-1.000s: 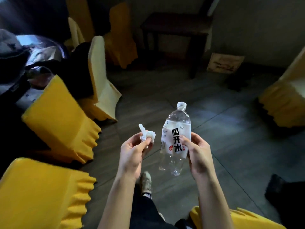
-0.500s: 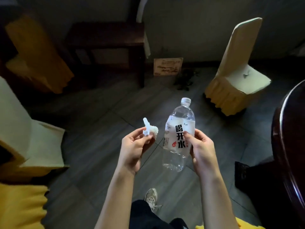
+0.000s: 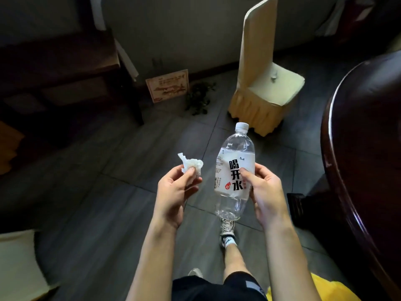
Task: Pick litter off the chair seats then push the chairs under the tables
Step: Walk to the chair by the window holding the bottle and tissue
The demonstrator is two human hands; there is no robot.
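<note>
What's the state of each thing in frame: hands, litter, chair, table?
left hand: pinches the crumpled tissue.
crumpled tissue: wadded, held between thumb and fingers.
right hand: grips the water bottle at its label.
water bottle: cap on, held roughly upright in the air.
beige chair: upright, apart from the table, not pushed in.
small scrap: lying on the beige chair's seat.
dark table: only partly in view, at right.
</note>
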